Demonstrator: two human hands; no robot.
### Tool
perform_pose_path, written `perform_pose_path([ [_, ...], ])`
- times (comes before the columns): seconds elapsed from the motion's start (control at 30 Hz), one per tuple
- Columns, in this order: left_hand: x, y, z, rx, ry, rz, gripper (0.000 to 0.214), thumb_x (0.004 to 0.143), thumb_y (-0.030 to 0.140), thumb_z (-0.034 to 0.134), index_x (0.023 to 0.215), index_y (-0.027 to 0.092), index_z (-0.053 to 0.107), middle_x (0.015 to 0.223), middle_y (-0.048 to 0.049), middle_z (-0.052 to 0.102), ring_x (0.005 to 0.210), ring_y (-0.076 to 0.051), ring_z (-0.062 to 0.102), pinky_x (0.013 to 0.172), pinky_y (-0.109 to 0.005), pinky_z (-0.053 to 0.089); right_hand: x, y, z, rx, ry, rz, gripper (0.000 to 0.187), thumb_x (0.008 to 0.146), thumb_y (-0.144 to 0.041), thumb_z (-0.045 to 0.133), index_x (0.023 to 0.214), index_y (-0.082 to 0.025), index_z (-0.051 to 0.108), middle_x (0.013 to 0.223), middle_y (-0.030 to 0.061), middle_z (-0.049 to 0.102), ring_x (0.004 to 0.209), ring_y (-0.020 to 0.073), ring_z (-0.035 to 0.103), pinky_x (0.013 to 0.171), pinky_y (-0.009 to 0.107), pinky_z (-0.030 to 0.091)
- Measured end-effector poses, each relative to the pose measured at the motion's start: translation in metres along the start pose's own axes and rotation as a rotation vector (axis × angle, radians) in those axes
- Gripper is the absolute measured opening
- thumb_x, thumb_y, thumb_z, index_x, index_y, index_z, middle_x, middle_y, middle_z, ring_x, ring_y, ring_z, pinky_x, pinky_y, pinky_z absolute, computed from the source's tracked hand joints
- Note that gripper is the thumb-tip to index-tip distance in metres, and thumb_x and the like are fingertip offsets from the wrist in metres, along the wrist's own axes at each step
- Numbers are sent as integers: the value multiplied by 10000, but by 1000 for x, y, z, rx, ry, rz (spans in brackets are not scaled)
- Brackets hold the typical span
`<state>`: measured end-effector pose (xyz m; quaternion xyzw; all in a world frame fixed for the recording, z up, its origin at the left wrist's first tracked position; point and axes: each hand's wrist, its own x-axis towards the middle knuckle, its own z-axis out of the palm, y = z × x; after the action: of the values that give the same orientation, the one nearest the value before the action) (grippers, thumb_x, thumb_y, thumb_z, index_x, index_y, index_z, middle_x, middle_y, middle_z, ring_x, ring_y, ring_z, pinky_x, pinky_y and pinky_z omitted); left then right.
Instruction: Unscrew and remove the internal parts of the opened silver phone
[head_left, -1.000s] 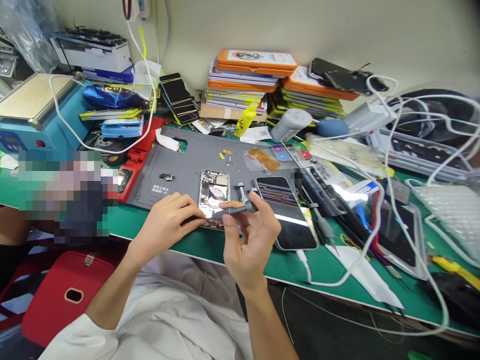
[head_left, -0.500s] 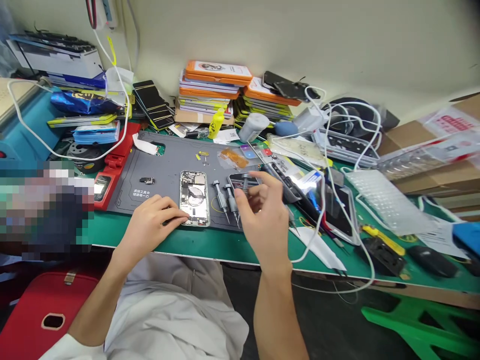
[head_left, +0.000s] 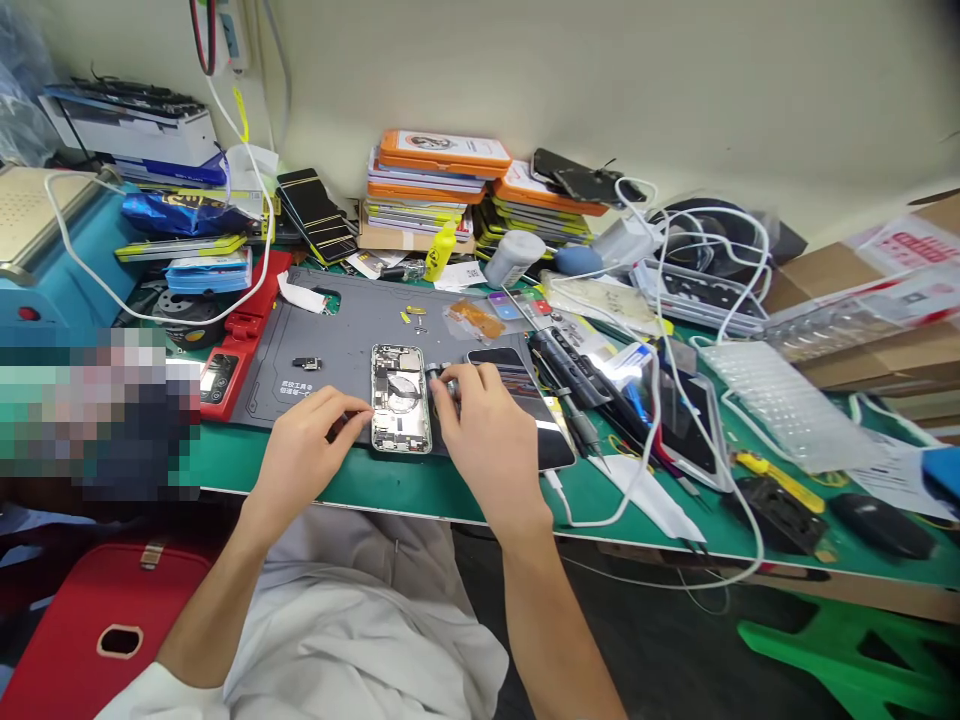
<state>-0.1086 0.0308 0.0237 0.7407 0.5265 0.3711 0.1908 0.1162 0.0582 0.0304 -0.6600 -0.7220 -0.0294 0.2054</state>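
An opened smartphone [head_left: 400, 400] lies on the grey repair mat [head_left: 345, 335], its inner parts and a round coil bare. My left hand [head_left: 311, 440] is at its left edge, with thumb and forefinger close together against the frame. Just right of the phone, my right hand [head_left: 487, 435] is lowered with its fingers closed around a grey screwdriver [head_left: 433, 371]; the palm hides most of the tools there. Under and beside that hand lies a dark-screened phone [head_left: 556, 440] with a white cable. A small dark component [head_left: 307, 364] rests on the mat to the left.
Tiny parts [head_left: 416, 318] and an orange film piece [head_left: 477, 320] lie farther back. Orange cases [head_left: 442, 150] are stacked by the wall. White cables [head_left: 656, 300] loop over the cluttered right side. A blurred-out person [head_left: 97, 420] is at the left.
My right hand has come down and left, from holding a screwdriver above the dark phone to the screwdrivers beside the opened phone. My left hand stays at the phone's edge. The view has shifted slightly.
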Motion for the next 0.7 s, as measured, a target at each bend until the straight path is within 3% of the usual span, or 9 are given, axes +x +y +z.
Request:
perform_pose_path([
  [0.13,0,1,0,4,-14,-37,158,1144,297,624,1065,246,751,1002,-10,770,859,-172,702,725,-280,531,-7,8,-11,-64,23,138,213,1149,-315,516,1174,-206,697,1104,96,771,862,231,727,602,323,284],
  [0.23,1,0,0,6,-17,-43,160,1144,298,623,1063,245,750,985,-2,766,835,-166,686,737,-288,522,-6,10,-22,-155,-83,257,196,1132,-341,594,1126,-202,731,1048,100,822,755,226,725,602,328,217],
  [0.33,2,0,0,4,-23,-54,152,1141,290,628,1058,245,747,989,5,769,838,-164,678,752,-291,512,0,5,-28,-196,-213,281,238,1139,-354,586,1119,-198,764,997,114,839,738,235,746,621,329,212],
  [0.47,2,0,0,-17,-16,-68,129,1135,269,640,1058,246,741,994,19,770,827,-156,662,766,-288,502,9,0,-29,-197,-273,275,267,1141,-340,553,1122,-201,780,1145,112,833,835,244,780,639,342,247],
  [0.6,1,0,0,-30,-12,-68,115,1133,256,644,1073,250,741,1005,20,770,826,-157,662,778,-290,502,10,6,-27,-38,-155,291,165,1062,-336,631,1019,-209,726,1136,92,815,800,230,755,659,346,340],
  [0.7,0,0,0,-24,-17,-65,118,1133,250,641,1063,248,736,1007,16,765,824,-159,661,781,-294,503,4,6,-20,334,70,289,199,1051,-438,650,1085,-242,639,976,57,820,772,238,755,695,356,485],
])
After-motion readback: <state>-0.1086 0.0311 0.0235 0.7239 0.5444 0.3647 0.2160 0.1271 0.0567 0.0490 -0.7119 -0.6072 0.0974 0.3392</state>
